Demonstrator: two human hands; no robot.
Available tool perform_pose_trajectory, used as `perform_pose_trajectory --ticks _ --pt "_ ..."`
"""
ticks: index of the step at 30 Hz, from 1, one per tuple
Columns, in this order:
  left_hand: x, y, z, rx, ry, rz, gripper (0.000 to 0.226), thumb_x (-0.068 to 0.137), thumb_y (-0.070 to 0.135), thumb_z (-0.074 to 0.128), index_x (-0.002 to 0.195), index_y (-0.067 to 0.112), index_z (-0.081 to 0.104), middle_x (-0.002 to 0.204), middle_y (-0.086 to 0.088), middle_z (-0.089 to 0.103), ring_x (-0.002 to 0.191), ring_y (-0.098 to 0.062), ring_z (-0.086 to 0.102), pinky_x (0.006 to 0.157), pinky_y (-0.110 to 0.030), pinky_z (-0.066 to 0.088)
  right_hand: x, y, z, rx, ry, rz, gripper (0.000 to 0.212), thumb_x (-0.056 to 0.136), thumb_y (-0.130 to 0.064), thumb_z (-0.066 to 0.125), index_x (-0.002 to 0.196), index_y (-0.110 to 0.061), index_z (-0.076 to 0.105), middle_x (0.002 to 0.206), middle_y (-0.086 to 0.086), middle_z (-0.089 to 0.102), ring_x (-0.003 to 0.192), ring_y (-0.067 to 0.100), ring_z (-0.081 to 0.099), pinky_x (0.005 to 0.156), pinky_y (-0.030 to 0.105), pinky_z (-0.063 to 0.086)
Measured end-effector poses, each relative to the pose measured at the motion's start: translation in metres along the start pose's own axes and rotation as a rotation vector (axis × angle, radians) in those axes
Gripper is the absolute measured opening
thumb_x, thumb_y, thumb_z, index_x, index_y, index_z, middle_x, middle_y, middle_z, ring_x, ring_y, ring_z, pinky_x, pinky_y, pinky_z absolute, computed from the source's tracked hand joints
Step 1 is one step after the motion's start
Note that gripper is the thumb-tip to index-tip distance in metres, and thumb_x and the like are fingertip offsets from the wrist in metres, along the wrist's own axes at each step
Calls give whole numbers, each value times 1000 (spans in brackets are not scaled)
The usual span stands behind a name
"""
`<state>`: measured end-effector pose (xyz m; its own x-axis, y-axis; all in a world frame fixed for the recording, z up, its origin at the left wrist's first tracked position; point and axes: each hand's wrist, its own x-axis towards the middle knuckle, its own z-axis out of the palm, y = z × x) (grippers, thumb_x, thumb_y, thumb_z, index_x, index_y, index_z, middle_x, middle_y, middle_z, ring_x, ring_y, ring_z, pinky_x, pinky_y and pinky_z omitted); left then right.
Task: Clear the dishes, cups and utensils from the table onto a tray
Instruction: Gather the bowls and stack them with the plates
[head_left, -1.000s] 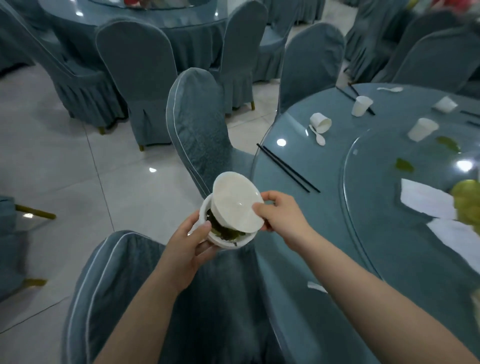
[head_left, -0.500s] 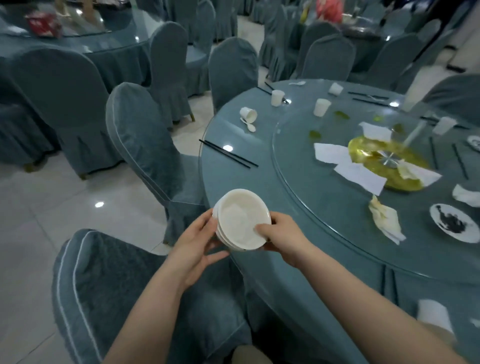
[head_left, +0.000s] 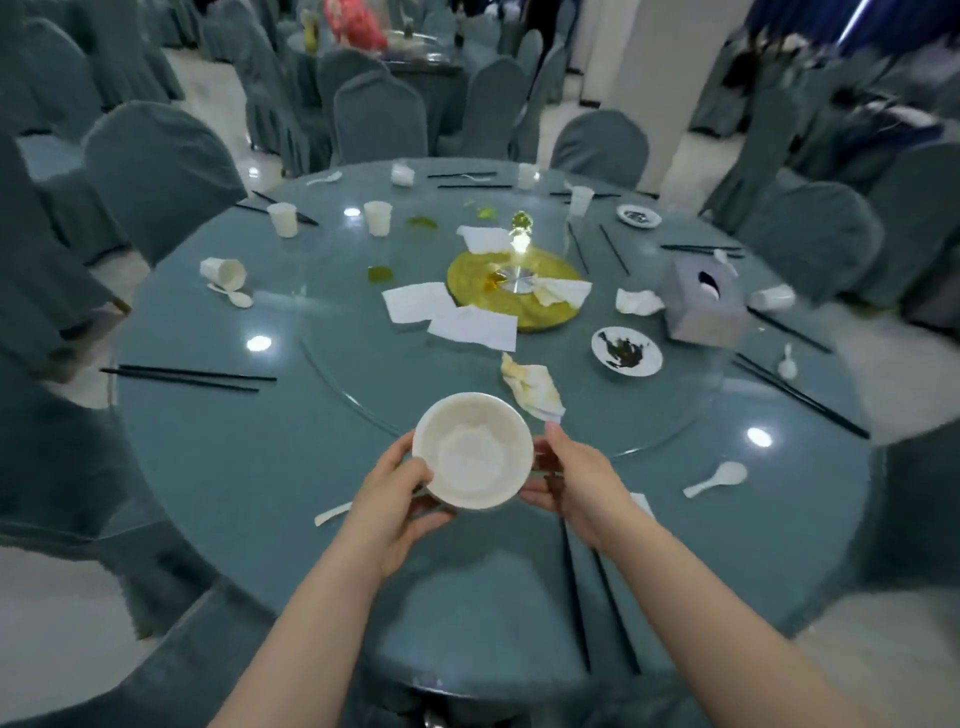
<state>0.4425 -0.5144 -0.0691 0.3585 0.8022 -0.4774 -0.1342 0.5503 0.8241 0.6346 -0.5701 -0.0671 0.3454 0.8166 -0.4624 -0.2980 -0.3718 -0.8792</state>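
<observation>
Spanning the view: table (head_left: 218, 467), now faced square-on vs side-on 1 s ago. Bowl (head_left: 472, 449), stacked & level, above near edge. L hand (head_left: 395, 493) & R hand (head_left: 566, 478) grasp its rim. No tray visible; cups, chopsticks remain.

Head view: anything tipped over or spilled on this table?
Yes. Two white cups lie on their sides: one at the left edge beside a spoon, another at the right near the tissue box. Green smears mark the glass turntable.
</observation>
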Motion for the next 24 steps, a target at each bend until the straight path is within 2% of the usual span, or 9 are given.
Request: perform_pose_trajectory --ticks 5,8,12,13,14,16,17,21,24 --pt "41 5 39 -26 -13 -63 41 85 3 41 106 30 65 97 -5 65 73 -23 70 57 -30 56 36 -4 -71 54 165 37 15 95 -18 55 98 -6 63 71 9 62 56 19 57 50 22 50" --pt "70 11 53 -43 18 -85 41 86 5 41 113 28 63 103 -6 64 79 -24 70 59 -30 57 70 -2 -107 13 250 80 10 93 -16 56 95 -9 63 76 9 64 57 18 56 52 25 44" --pt "104 20 65 -64 63 -93 39 88 6 42 114 26 62 103 -7 64 81 -24 68 63 -32 57 131 0 -149 -132 359 108 9 93 -16 56 96 -10 63 80 11 66 57 18 56 51 24 45" --pt "112 22 66 -56 76 -97 38 88 7 42 115 26 62 104 -7 64 84 -24 67 68 -34 56 148 -1 -158 -210 392 89 12 93 -17 55 98 -10 63 87 14 68 63 22 59 57 27 48" --pt "118 25 65 -41 87 -97 38 88 8 43 115 27 62 106 -6 64 87 -24 67 71 -35 56 165 -2 -167 -331 425 60 18 94 -21 54 105 -11 63 101 16 69 77 26 63 70 32 52" --pt "129 31 60 4 99 -87 37 88 9 44 113 29 63 107 -5 65 88 -23 67 71 -34 55 195 -6 -180 -609 468 7 38 95 -29 51 129 -12 53 131 13 58 114 30 57 100 39 43" --pt "133 34 57 26 102 -80 37 88 10 44 112 29 64 106 -4 67 85 -21 68 69 -32 56 208 -10 -185 -711 474 -14 46 96 -32 50 138 -14 45 137 11 53 123 30 50 105 39 37" --pt "145 40 45 35 125 -65 38 87 10 45 112 30 65 101 -2 69 74 -16 71 64 -28 58 253 -23 -192 -892 457 -25 59 96 -39 43 149 -25 23 132 21 47 125 34 43 98 43 38" --pt "148 38 41 16 128 -71 39 87 9 45 112 31 65 103 -2 70 78 -17 71 67 -29 58 269 -25 -191 -934 521 5 49 96 -43 42 139 -21 40 135 19 39 112 38 50 94 41 41"
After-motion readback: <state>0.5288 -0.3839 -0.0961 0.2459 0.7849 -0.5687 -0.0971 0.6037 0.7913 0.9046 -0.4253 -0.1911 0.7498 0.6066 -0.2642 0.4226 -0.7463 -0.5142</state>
